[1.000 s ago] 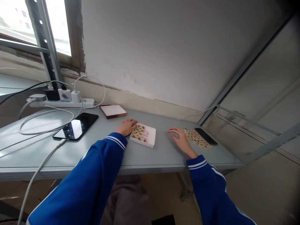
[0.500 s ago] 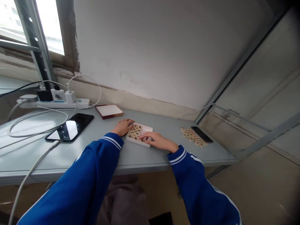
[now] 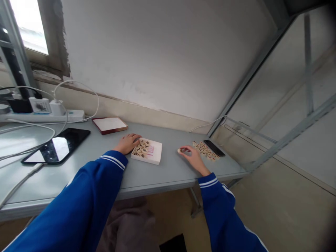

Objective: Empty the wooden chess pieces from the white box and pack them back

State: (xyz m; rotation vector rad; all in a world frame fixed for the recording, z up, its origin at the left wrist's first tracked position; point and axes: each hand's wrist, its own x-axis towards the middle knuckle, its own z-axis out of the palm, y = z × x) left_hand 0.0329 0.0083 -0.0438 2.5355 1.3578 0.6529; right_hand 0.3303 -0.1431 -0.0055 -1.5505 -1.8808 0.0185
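Pale wall [image 3: 162,56] rises behind the grey worktop [image 3: 168,175], and a red-sided shallow lid [image 3: 109,125] lies near the back edge. Between the front and back edges sits a white box [image 3: 156,149], its left part filled with round game pieces [image 3: 141,148] (dark characters on their tops). The left hand [image 3: 128,143] rests at the box's left rim, fingers touching it; whether it grips, I cannot tell. Right of the box and apart from it, the right hand [image 3: 194,158] has thumb and forefinger clamped on a small pale disc [image 3: 179,151]. Loose pieces [image 3: 206,151] lie towards the worktop's right end, just beside a dark phone [image 3: 214,147].
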